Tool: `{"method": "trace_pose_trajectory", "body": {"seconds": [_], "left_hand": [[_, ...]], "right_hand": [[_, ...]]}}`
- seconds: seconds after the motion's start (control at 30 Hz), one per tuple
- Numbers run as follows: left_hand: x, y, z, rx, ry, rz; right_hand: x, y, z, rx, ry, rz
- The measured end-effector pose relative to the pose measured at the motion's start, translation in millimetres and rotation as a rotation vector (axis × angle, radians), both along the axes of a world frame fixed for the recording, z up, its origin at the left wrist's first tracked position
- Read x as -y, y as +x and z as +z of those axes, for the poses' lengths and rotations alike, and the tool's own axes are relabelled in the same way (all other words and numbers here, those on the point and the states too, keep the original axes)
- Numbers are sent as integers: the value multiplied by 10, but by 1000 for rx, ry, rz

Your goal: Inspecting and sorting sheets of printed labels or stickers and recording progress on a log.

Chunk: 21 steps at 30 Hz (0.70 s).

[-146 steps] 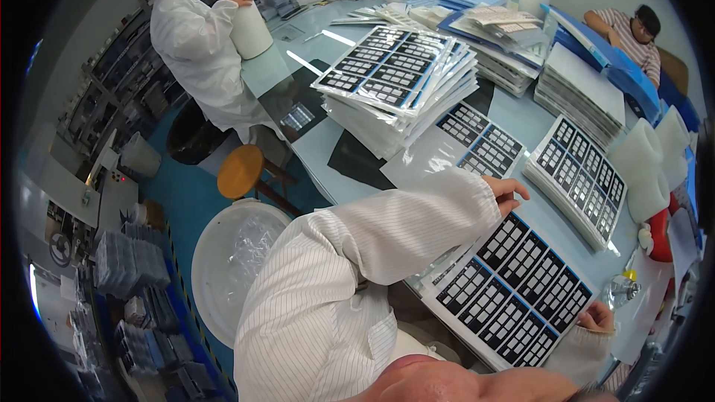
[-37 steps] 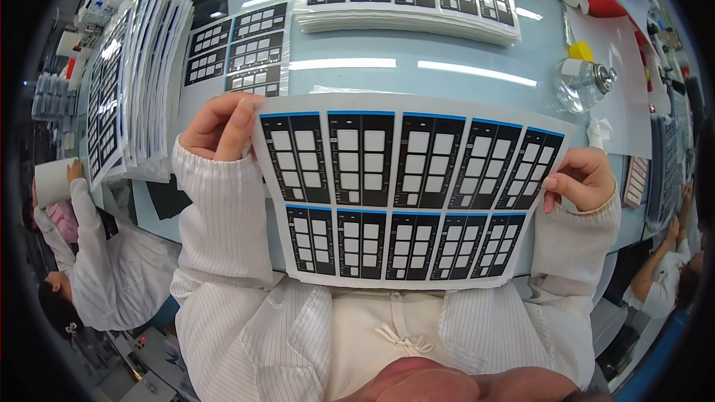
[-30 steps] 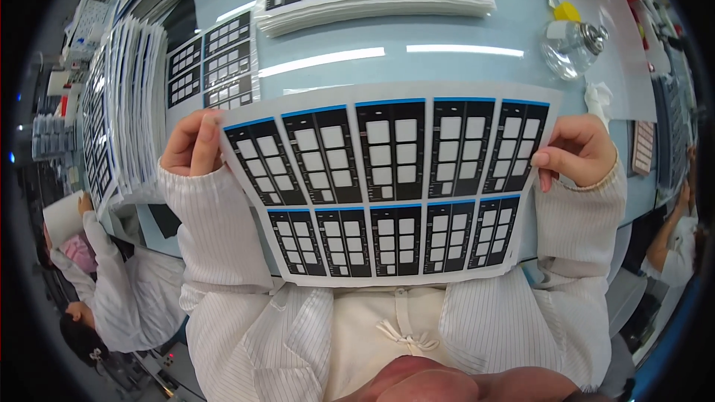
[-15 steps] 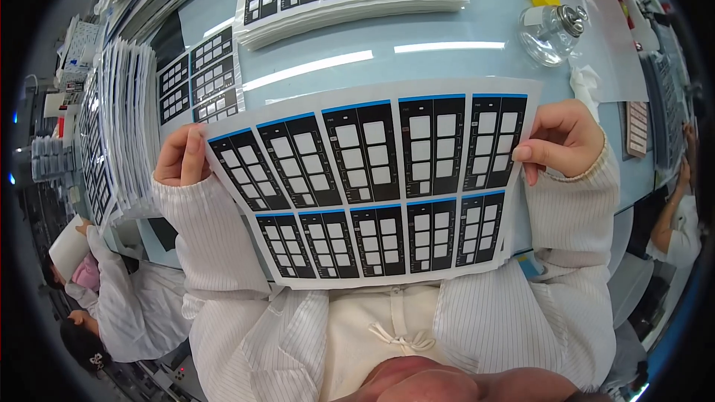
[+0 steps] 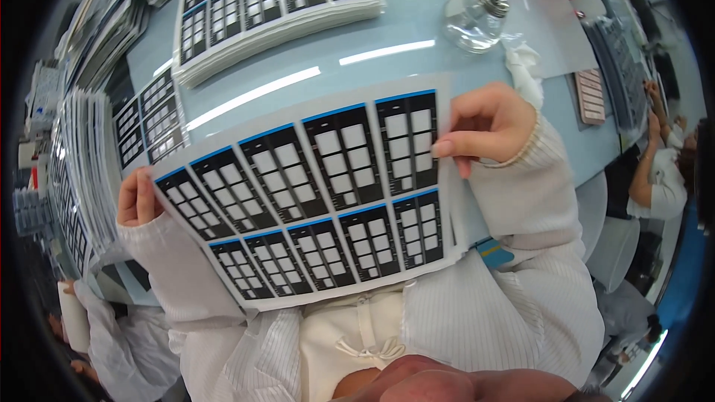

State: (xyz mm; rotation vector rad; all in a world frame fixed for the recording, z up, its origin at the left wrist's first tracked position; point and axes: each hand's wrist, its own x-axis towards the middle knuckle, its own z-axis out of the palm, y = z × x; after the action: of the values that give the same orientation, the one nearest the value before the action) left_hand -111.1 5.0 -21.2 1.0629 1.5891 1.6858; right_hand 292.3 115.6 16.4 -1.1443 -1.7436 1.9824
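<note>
A printed sheet [image 5: 298, 231] with two rows of black panels, each with white squares and a blue top stripe, is held up in front of my chest, tilted. My left hand [image 5: 140, 199] pinches its upper left corner. At the right side edge, my right hand [image 5: 488, 130] grips it between thumb and fingers. More white sheet edges show behind its lower right, so it may be more than one sheet; I cannot tell. Beyond it on the table lies a thick stack of similar printed sheets [image 5: 279, 26].
A clear glass bottle [image 5: 477, 21] with a metal top stands at the far right, near a crumpled white tissue [image 5: 523, 71]. On the left are a tall sheaf of sheets [image 5: 82, 156] and loose printed sheets [image 5: 153, 115]. Co-workers sit at both sides.
The whole view has shifted and turned, so the table's things appear farther left. Both hands still hold the printed sheet by the same places.
</note>
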Motion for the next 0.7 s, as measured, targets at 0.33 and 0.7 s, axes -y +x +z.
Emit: {"method": "trace_pose_trajectory", "body": {"seconds": [0.33,0.7], "left_hand": [[-30,-88,-78,-35,74,-88],[-95,-211,-145,25,16,-119]], "right_hand": [[-45,95,46,0,-2,59],[4,45,77,-27,-8,-7]]}}
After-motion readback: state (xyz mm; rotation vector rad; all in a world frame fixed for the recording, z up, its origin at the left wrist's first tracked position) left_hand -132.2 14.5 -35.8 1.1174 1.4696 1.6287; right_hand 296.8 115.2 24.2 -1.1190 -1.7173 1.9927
